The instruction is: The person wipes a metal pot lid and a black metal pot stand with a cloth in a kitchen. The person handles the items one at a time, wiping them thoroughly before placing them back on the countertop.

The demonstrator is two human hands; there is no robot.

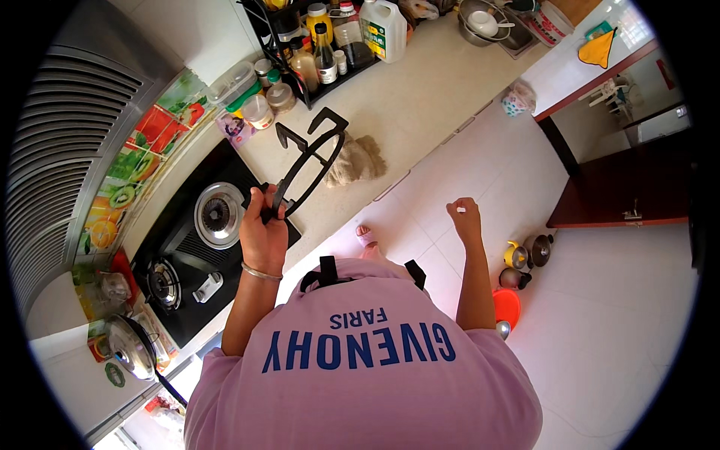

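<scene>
My left hand (263,230), with a bangle at the wrist, grips a black metal pan support (304,163) by its lower end and holds it up, tilted, over the counter edge. Beneath and behind it lies a crumpled beige cloth (351,163) beside a dark wet patch. The gas hob (191,259) is to the left; its nearer-to-hand burner (218,215) is bare, while the other burner (164,284) has its support around it. A white object (208,287) lies on the hob's black surface. My right hand (467,216) hangs over the floor with curled fingers, holding nothing visible.
A black rack (306,95) with bottles and a white jug (383,31) stands on the counter (444,73). Lidded jars (259,111) stand by the tiled wall. A lidded pan (130,346) is at lower left. Pots (538,250) and a red basin (506,309) are on the floor at right.
</scene>
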